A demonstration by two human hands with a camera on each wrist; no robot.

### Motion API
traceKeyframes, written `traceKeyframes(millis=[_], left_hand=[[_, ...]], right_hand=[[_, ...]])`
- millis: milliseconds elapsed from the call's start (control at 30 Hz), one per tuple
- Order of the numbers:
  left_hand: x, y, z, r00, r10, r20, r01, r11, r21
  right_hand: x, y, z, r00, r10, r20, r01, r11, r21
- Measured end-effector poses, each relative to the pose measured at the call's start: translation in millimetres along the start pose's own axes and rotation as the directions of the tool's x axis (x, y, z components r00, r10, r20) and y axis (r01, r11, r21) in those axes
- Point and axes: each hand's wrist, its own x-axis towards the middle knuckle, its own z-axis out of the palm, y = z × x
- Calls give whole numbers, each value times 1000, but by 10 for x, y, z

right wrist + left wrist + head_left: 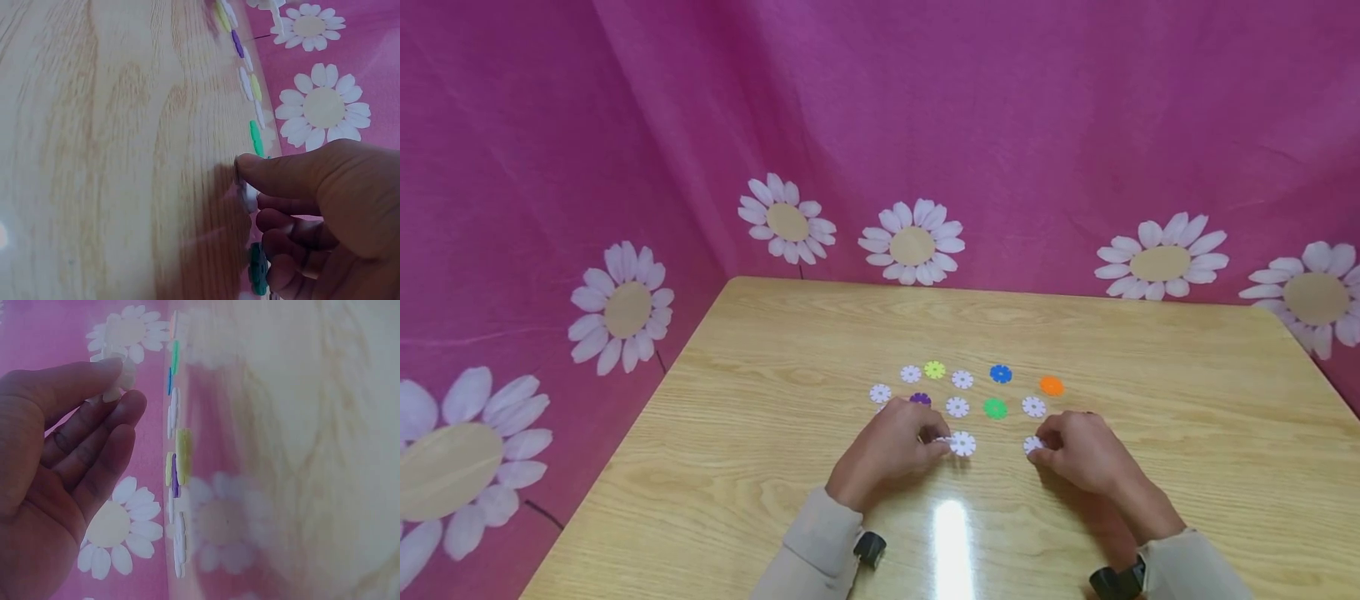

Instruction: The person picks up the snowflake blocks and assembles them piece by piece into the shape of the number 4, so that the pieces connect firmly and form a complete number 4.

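Note:
In the head view my left hand pinches white notched plastic discs between thumb and fingertips. One white disc sticks out to the right, its face to the camera; another joins it at the fingertips, mostly covered. The left wrist view shows this white piece held up above the tabletop. My right hand grips the edge of another white disc, partly hidden by thumb and finger. Beside its curled lower fingers, a dark green disc appears in the right wrist view.
Loose discs lie beyond the hands on the wooden table: several white ones, a yellow, a blue, an orange, a green and a purple. A pink flowered cloth hangs behind the table.

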Motion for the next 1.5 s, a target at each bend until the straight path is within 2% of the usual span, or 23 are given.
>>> traceKeyframes(millis=[300,500,767,1033,1233,1367,1500], left_hand=[[-14,-22,3,1000,9,-5,-9,1000,-9],[-21,-38,-8,1000,17,-18,-17,1000,-11],[-18,-34,-24,999,-52,-3,52,998,-27],[-6,-55,-25,1000,-16,-17,15,1000,-11],[7,-51,-40,999,-12,-32,12,1000,-19],[-6,-52,-57,999,-33,-32,32,999,-34],[0,-45,-57,999,-46,-27,45,998,-50]], right_hand=[[31,2,5,1000,15,19,-15,1000,3],[52,-24,-2,997,67,43,-69,997,30],[39,-46,6,997,73,13,-74,996,56],[40,-43,20,997,73,-6,-72,991,110],[45,-21,28,999,38,-22,-35,992,125],[33,-21,45,997,-25,-79,36,990,136],[14,-30,37,989,-48,-138,71,983,169]])
